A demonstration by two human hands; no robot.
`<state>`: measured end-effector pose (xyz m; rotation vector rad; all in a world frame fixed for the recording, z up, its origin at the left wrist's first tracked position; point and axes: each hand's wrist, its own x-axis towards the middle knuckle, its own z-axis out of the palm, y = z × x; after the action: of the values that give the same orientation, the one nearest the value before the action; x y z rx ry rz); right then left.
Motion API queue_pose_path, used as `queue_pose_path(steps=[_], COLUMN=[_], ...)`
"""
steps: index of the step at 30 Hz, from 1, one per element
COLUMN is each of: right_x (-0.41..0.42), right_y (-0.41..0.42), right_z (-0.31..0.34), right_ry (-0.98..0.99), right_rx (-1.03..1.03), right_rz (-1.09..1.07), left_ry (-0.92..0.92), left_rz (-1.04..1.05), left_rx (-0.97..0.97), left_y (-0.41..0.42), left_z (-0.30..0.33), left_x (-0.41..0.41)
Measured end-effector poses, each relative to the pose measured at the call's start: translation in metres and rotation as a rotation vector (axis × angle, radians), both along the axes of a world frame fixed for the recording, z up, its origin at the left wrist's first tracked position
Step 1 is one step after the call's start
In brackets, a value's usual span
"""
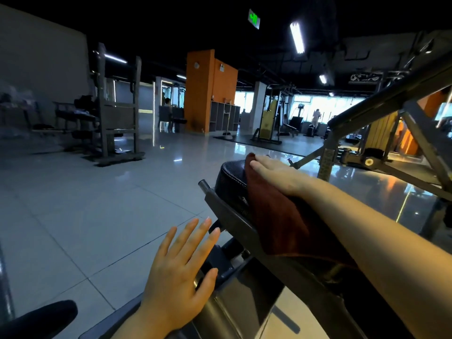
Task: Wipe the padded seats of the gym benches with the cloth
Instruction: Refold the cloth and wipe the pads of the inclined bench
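Note:
A dark red cloth (276,216) lies draped over the black padded seat (232,177) of a gym bench at centre right. My right hand (271,171) presses flat on the cloth at the pad's far end, fingers straight. Most of the pad is hidden under the cloth and my forearm. My left hand (181,270) hovers with fingers spread just left of the bench's grey metal frame (227,216), holding nothing.
A slanted metal machine frame (381,111) rises to the right. A rack with black pads (115,118) stands at the left. An orange pillar (208,91) and more machines stand at the back. Glossy tiled floor (85,204) spreads to the left. A dark pad (44,316) lies at bottom left.

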<state>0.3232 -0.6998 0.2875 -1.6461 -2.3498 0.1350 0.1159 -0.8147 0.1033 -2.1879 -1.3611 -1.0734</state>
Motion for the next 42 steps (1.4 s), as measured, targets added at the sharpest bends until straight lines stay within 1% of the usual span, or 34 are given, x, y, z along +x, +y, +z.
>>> queue_pose_path(steps=[4,6,9,12,15,20,24,27,32,35,37,40,42], right_x=[-0.012,-0.002,0.026,0.045,0.037,-0.007,-0.053,-0.066,-0.037,0.01,0.032,0.032,0.016], right_y=[-0.045,-0.073,-0.109,-0.13,-0.132,-0.111,-0.079,-0.07,-0.101,-0.131,-0.145,-0.143,-0.134], right_z=[-0.004,-0.009,-0.022,-0.031,-0.035,-0.032,-0.022,-0.021,-0.026,-0.034,-0.035,-0.036,-0.037], right_ry=[-0.008,-0.056,-0.136,-0.162,-0.182,-0.181,-0.137,-0.124,-0.147,-0.168,-0.148,-0.196,-0.216], right_rx=[0.044,0.09,0.096,0.101,0.139,0.214,0.251,0.258,0.25,0.155,0.088,0.108,0.157], right_rz=[0.074,0.12,0.152,0.109,0.031,-0.095,-0.134,-0.153,-0.11,-0.101,-0.123,-0.164,-0.205], left_ry=[0.096,0.135,0.107,0.067,0.034,-0.011,-0.044,-0.033,0.032,0.065,0.125,0.235,0.238], left_rz=[-0.034,-0.052,-0.052,-0.034,-0.042,-0.054,-0.056,-0.043,-0.025,-0.029,-0.056,-0.099,-0.098], left_rx=[0.025,0.037,0.05,0.065,0.077,0.095,0.09,0.069,0.097,0.166,0.224,0.285,0.286], left_y=[-0.004,-0.006,-0.009,-0.009,-0.007,-0.004,-0.006,-0.005,-0.007,-0.007,-0.007,-0.008,-0.007], left_z=[0.001,-0.002,-0.007,-0.012,-0.015,-0.019,-0.018,-0.017,-0.019,-0.025,-0.032,-0.038,-0.04], left_x=[0.0,-0.003,-0.008,-0.009,-0.006,-0.005,-0.008,-0.01,-0.013,-0.018,-0.021,-0.024,-0.025])
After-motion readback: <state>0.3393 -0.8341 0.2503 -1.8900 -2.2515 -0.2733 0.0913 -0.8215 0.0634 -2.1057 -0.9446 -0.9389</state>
